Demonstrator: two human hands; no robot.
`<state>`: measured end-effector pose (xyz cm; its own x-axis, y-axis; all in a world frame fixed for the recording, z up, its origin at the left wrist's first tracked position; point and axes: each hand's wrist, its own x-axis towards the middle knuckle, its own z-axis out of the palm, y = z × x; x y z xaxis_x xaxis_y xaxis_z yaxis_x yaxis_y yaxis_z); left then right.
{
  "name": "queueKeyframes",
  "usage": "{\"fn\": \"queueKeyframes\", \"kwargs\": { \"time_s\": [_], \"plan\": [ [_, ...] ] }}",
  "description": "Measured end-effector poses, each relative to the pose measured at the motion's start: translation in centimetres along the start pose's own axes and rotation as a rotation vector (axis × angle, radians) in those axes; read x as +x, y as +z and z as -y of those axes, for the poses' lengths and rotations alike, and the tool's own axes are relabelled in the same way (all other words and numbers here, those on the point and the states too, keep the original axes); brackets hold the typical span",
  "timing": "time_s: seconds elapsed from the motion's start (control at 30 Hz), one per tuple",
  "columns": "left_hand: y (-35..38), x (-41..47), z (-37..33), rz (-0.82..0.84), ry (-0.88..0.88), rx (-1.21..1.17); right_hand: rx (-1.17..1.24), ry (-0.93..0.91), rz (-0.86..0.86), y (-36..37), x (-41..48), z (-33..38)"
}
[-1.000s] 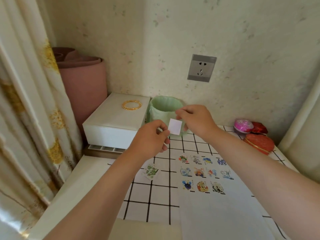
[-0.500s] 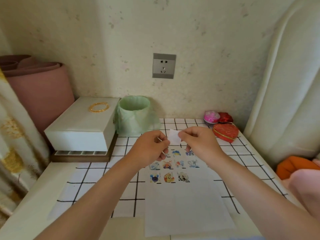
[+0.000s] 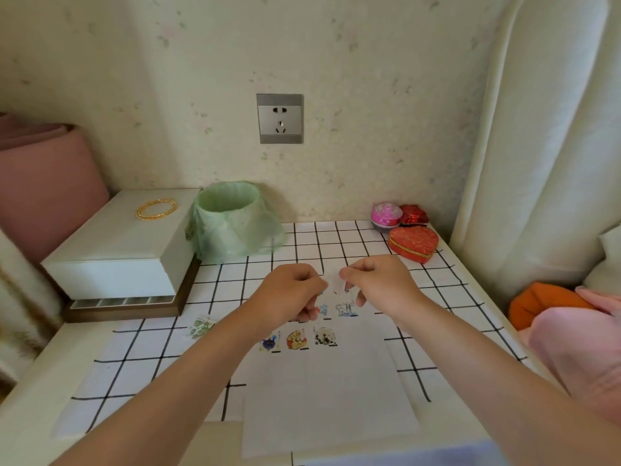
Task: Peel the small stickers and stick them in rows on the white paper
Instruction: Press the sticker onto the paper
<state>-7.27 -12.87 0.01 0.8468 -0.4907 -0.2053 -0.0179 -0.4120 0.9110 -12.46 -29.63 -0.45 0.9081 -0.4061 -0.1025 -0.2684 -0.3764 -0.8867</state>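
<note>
Just above the white paper (image 3: 329,398), lowered closer to the stuck stickers (image 3: 295,339) than half a second ago. Pinches a blurred small sticker (image 3: 337,284) in the right hand (image 3: 381,287); curls the left hand (image 3: 289,294) beside it, hold unclear. Green-lined bin (image 3: 228,216), contents hidden; gold bangle (image 3: 156,208) atop white box (image 3: 114,250).

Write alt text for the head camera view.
Two hands work over a white paper, the right hand pinching a blurred pale slip, the left hand curled beside it. Small stickers sit in rows on the paper; a green-lined bin and white box stand behind.
</note>
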Motion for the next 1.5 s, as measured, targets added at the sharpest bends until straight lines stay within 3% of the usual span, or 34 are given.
{"fn": "queueKeyframes", "kwargs": {
  "time_s": [0.13,0.3,0.43,0.67,0.87,0.97,1.07,1.23,1.37,1.5],
  "plan": [
    [0.1,-0.7,-0.2,0.089,0.123,-0.137,0.117,0.222,0.204,-1.3,-0.1,-0.4],
    [-0.1,0.2,0.2,-0.109,0.238,-0.063,0.248,0.365,0.388,-2.2,-0.7,-0.7],
    [-0.2,-0.1,0.5,-0.025,0.298,0.092,0.294,0.398,0.482,-2.8,-0.8,-1.1],
    [-0.3,0.1,0.5,0.002,0.351,0.149,0.200,0.385,0.603,-2.5,-1.0,-1.1],
    [-1.1,0.0,0.2,0.026,0.315,0.143,0.449,0.443,0.646,-3.0,-0.7,-1.0],
    [-1.3,0.0,0.0,0.032,0.279,0.163,0.441,0.380,0.539,-2.6,-0.6,-0.9],
    [-1.4,0.2,0.1,0.069,0.204,0.210,0.280,0.155,0.349,-1.9,-0.8,-0.9],
    [-1.1,0.3,0.0,0.113,0.179,0.277,0.013,-0.147,0.235,-1.3,-1.7,-0.5],
    [-0.8,0.2,0.1,0.120,0.193,0.349,-0.040,-0.208,0.213,-0.8,-1.7,-0.8],
    [-0.5,0.3,0.4,0.106,0.230,0.322,-0.025,-0.147,0.187,-0.9,-1.7,-0.8]
  ]
}}
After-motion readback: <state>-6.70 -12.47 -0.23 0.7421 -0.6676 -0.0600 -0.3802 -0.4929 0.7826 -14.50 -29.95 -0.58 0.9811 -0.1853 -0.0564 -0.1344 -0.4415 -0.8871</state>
